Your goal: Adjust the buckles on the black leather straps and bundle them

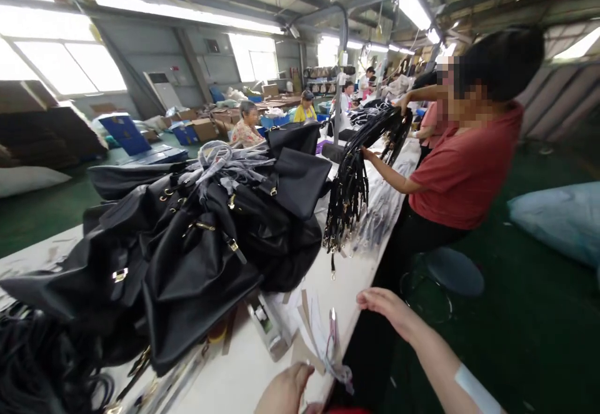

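Note:
My right hand is held out past the table's edge, fingers stretched and nothing in them. At the bottom of the view is my left hand, partly cut off, with thumb and fingers apart and nothing visible between them. Nearest to it on the white table lie scissors, paper strips and a tape dispenser. A large heap of black bags with gold buckles covers the table to the left, grey wrapped straps on top.
A co-worker in a red shirt stands at the right table edge, lifting a bundle of black straps with gold clips. A round stool is behind my right hand. More black straps lie at lower left; a metal post rises beyond.

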The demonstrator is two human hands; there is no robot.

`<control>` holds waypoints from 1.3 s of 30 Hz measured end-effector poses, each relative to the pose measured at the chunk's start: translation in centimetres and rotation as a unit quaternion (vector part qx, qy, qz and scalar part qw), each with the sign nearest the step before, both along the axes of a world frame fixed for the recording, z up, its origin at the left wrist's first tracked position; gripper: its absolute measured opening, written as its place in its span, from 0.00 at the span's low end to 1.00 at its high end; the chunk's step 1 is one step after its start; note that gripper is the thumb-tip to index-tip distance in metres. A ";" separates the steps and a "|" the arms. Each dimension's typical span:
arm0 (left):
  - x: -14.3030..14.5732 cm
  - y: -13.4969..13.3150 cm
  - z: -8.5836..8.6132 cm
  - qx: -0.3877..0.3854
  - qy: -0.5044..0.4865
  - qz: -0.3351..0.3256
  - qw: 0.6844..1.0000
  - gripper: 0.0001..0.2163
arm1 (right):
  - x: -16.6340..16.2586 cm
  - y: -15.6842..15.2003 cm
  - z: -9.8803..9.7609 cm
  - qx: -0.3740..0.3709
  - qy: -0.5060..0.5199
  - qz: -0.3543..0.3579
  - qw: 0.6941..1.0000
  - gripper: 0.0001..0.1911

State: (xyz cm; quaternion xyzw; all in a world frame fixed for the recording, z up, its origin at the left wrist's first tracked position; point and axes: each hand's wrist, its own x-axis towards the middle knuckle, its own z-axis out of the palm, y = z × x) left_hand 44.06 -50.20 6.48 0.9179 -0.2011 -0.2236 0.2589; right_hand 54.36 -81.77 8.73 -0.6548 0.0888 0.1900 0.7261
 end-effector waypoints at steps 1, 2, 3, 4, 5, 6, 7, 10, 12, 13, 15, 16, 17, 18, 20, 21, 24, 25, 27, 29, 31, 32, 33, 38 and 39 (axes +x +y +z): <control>1.1 -0.7 1.0 0.000 -0.003 0.002 1.000 0.24 | 0.2 -1.1 -0.2 -0.003 -0.001 -0.019 1.000 0.24; 2.2 -1.5 1.9 0.003 -0.005 0.005 1.000 0.24 | 0.3 -2.1 -0.3 -0.007 0.000 -0.035 0.999 0.24; 3.4 -2.2 2.6 0.007 -0.003 0.007 1.000 0.24 | 0.4 -3.2 -0.5 -0.012 0.004 -0.048 0.999 0.24; 4.5 -3.0 3.0 0.010 0.002 0.007 1.000 0.23 | 0.6 -4.3 -0.8 -0.018 0.010 -0.059 0.998 0.24; 5.7 -3.9 3.3 0.010 0.008 0.005 1.000 0.23 | 1.0 -5.5 -1.1 -0.027 0.018 -0.069 0.997 0.24; 7.0 -4.8 3.4 0.006 0.015 0.002 1.000 0.24 | 1.7 -6.8 -1.5 -0.038 0.027 -0.080 0.996 0.24; 8.4 -5.9 3.4 -0.001 0.022 -0.002 1.000 0.25 | 2.8 -8.2 -2.0 -0.049 0.037 -0.092 0.994 0.24; 13.7 -9.7 2.6 -0.007 0.029 -0.019 0.999 0.28 | 8.3 -13.2 -4.5 -0.075 0.057 -0.133 0.987 0.24; 18.3 -12.8 1.7 0.009 0.020 -0.031 0.999 0.31 | 13.4 -16.7 -6.7 -0.079 0.063 -0.157 0.982 0.23; 20.9 -14.6 1.1 0.016 0.015 -0.035 0.999 0.32 | 16.2 -18.4 -7.9 -0.080 0.067 -0.167 0.980 0.22; 26.5 -18.4 -0.2 0.025 0.014 -0.032 0.999 0.32 | 21.9 -21.5 -10.3 -0.082 0.081 -0.182 0.977 0.19; 29.3 -20.4 -1.0 0.027 0.020 -0.024 0.999 0.32 | 24.5 -22.8 -11.4 -0.085 0.090 -0.188 0.974 0.17; 32.1 -22.3 -1.9 0.030 0.029 -0.012 0.999 0.32 | 27.0 -24.1 -12.4 -0.086 0.101 -0.193 0.972 0.15; 34.9 -24.1 -2.8 0.033 0.039 0.000 0.999 0.33 | 29.3 -25.2 -13.4 -0.086 0.112 -0.197 0.970 0.15; 39.9 -27.4 -4.7 0.039 0.058 0.027 0.997 0.35 | 33.1 -27.2 -14.9 -0.081 0.134 -0.206 0.966 0.14; 42.2 -28.7 -5.6 0.044 0.065 0.043 0.996 0.36 | 34.7 -28.1 -15.6 -0.078 0.143 -0.211 0.964 0.15; 47.7 -31.7 -8.0 0.070 0.079 0.117 0.988 0.38 | 38.2 -30.3 -17.1 -0.065 0.165 -0.227 0.958 0.15; 49.1 -32.3 -8.7 0.081 0.083 0.146 0.982 0.38 | 39.1 -31.0 -17.6 -0.060 0.170 -0.233 0.956 0.15; 51.3 -33.2 -9.8 0.094 0.095 0.195 0.972 0.38 | 40.5 -32.2 -18.3 -0.048 0.182 -0.243 0.952 0.15; 52.7 -33.8 -10.8 0.093 0.109 0.225 0.964 0.37 | 41.7 -33.1 -18.8 -0.032 0.197 -0.250 0.947 0.15; 53.6 -34.1 -11.6 0.086 0.124 0.249 0.957 0.36 | 42.7 -33.7 -19.1 -0.017 0.219 -0.251 0.943 0.14; 53.9 -34.2 -11.9 0.082 0.132 0.261 0.953 0.36 | 43.3 -33.9 -19.2 -0.009 0.231 -0.248 0.941 0.15; 54.0 -34.2 -12.2 0.077 0.139 0.271 0.949 0.36 | 43.9 -34.0 -19.2 -0.002 0.242 -0.244 0.939 0.15; 53.7 -35.0 -13.1 0.056 0.171 0.291 0.940 0.38 | 46.9 -33.6 -19.3 0.021 0.281 -0.221 0.934 0.16; 53.4 -35.3 -13.0 0.058 0.172 0.290 0.940 0.39 | 47.3 -33.5 -19.4 0.021 0.287 -0.223 0.931 0.16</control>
